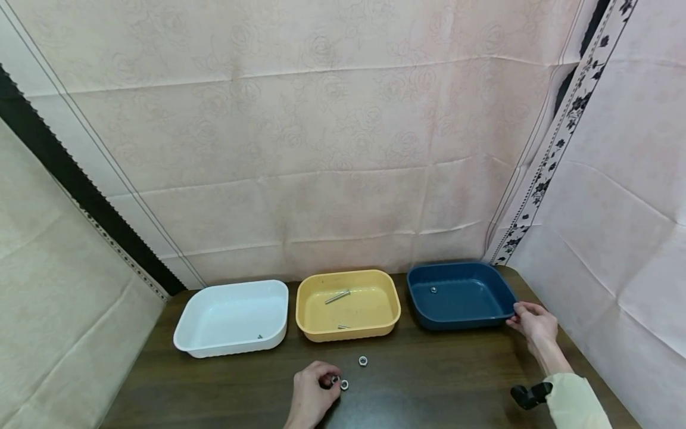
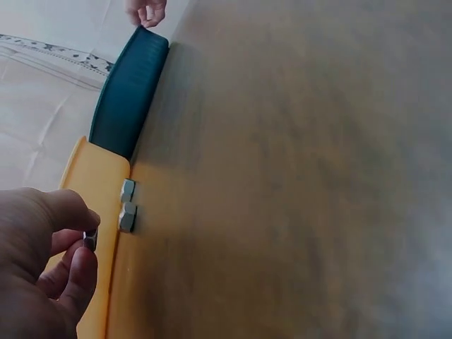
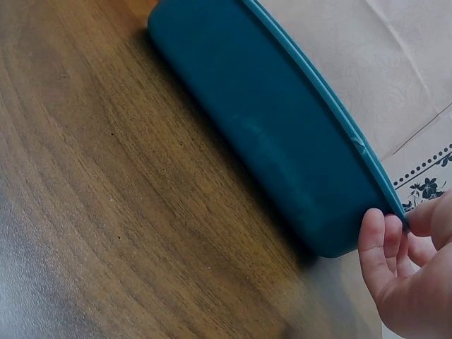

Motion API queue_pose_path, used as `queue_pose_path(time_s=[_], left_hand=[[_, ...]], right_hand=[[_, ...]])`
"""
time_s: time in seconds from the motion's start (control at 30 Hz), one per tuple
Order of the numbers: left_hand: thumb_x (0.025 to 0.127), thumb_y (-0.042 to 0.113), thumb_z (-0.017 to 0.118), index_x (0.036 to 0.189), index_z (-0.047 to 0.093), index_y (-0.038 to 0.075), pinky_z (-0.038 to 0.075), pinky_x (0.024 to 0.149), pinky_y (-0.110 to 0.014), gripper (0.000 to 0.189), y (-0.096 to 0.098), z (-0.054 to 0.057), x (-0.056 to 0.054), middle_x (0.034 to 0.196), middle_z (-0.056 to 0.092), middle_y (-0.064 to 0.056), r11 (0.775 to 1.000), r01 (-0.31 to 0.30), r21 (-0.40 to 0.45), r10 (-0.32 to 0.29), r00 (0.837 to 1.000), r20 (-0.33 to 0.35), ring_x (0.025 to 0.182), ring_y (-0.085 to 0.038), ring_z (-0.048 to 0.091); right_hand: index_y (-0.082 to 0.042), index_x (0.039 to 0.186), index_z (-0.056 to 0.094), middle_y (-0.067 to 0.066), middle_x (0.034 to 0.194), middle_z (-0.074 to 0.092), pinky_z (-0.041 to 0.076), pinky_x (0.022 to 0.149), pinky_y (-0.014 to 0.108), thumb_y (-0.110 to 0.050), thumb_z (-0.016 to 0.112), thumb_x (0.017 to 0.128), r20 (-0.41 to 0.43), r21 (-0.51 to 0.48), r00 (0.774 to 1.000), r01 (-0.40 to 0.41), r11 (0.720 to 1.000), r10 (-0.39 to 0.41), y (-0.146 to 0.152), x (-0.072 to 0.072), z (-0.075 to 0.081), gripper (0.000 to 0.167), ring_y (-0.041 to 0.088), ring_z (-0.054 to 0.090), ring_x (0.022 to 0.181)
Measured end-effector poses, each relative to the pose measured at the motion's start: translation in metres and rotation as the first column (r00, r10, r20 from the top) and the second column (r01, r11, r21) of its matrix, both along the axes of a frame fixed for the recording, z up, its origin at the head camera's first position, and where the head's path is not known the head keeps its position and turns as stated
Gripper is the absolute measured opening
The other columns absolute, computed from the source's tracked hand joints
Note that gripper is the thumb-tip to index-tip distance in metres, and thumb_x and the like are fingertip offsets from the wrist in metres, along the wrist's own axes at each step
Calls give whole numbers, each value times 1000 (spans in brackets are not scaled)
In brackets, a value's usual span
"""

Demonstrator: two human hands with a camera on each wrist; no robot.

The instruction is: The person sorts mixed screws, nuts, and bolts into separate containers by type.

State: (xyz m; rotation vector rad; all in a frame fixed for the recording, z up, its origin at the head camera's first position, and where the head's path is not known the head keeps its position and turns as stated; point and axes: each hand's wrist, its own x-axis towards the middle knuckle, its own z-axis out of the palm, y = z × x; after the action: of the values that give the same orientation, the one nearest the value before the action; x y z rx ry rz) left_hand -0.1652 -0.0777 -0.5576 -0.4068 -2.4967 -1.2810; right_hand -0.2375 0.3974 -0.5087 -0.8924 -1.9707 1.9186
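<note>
Between thumb and fingers, my left hand (image 1: 313, 390) pinches a small metal nut (image 2: 90, 240), low over the table in front of the yellow tray (image 1: 348, 335). Two more nuts lie on the wood: one nut (image 1: 345, 385) right beside the fingertips, another nut (image 1: 362, 361) a little farther back. My right hand (image 1: 536, 325) grips the near right corner of the blue tray (image 1: 461, 325), thumb at the rim and fingers against the outer wall, as the right wrist view shows. Inside the blue tray sits a single nut (image 1: 433, 289).
Left of the yellow tray stands a white tray (image 1: 230, 348) with a tiny metal piece (image 1: 259, 336) in it. The yellow tray holds a long metal bolt (image 1: 337, 297) and a smaller metal piece (image 1: 343, 326). Patterned cloth (image 1: 332, 149) hangs behind and at both sides.
</note>
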Motion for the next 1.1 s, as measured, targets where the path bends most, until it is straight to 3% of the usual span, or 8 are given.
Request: queue_pose_path(time_s=[0.37,0.67,0.9,1.1], left_hand=[[71,-8,80,82,76,8,50,55,-20,19,15,17,-8,81,65,7,999,22,28,-22,1000,-3,65,-4,57],[70,-10,80,82,75,7,54,54,-21,21,38,36,-17,80,66,2,995,72,76,-66,994,-88,64,-7,60],[67,-12,79,81,75,7,55,53,-21,24,60,42,-29,76,66,0,986,121,117,-100,980,-173,62,-8,61],[67,-10,80,80,76,8,52,57,-18,23,78,49,-39,74,65,2,986,123,114,-101,978,-181,63,-7,60]], right_hand=[[11,129,50,6,86,55,60,62,28,-6,52,102,-41,4,999,23,1000,-23,-1,1,-2,33,9,60,62],[10,132,48,4,89,56,61,65,29,-8,52,103,-35,-6,999,0,1000,0,-1,2,-1,35,9,60,63],[9,132,48,4,90,55,61,65,29,-8,52,103,-32,-7,999,8,1000,-9,-1,1,-2,34,9,59,64],[10,132,48,7,92,54,61,65,29,-8,52,103,-36,-5,999,4,1000,-4,-1,1,-2,35,10,59,64]])
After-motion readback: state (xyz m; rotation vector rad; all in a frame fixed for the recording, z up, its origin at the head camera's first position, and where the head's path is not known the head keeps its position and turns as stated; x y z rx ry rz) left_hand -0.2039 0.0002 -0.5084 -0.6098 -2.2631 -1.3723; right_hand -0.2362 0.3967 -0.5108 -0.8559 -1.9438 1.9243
